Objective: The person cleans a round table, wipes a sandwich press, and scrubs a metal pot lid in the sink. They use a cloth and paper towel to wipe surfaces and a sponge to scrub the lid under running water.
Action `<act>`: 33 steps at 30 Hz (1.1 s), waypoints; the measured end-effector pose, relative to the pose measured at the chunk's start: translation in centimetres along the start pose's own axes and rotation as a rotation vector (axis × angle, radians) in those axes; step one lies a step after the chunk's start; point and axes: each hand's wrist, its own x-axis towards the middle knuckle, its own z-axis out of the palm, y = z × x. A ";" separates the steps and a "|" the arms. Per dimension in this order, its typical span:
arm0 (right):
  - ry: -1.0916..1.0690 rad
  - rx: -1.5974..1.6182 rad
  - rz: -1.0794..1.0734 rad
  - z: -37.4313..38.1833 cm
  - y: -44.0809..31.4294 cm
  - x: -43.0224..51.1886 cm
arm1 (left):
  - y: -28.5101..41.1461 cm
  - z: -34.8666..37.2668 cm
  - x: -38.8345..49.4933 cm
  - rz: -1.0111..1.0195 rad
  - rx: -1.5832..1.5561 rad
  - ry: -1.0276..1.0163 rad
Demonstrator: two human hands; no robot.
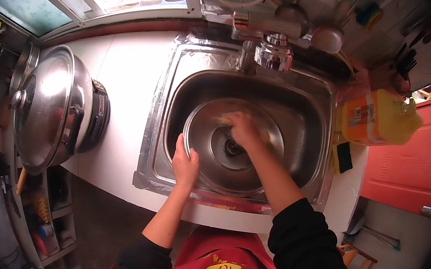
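A round stainless steel pan or basin sits tilted in a steel sink. My left hand grips its rim at the left, thumb and fingers on either side. Over the inside of the vessel is my right hand, blurred, with a pale yellowish thing at its fingertips; it looks like a sponge or scourer, though the blur hides its exact kind. The chrome faucet stands behind the vessel, above the sink's back edge.
A large lidded steel pot on an electric base stands at the left of the white counter. Right of the sink are a yellow plastic jug and a green-and-yellow scouring sponge. Ladles hang behind the faucet.
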 end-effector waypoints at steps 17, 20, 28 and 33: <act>-0.277 -0.380 -0.092 -6.0 5.3 -2.4 | 0.6 0.3 -0.6 0.038 0.013 0.089; -0.602 -0.295 -0.049 -9.3 4.8 -8.0 | 0.5 0.4 -0.6 0.074 -0.007 0.125; -0.348 0.077 -0.313 -2.3 -5.9 -8.2 | 0.0 0.8 -0.3 0.091 0.053 0.158; -0.159 0.088 -0.153 -0.2 -8.4 -5.0 | -0.2 0.9 -0.5 0.075 0.078 0.133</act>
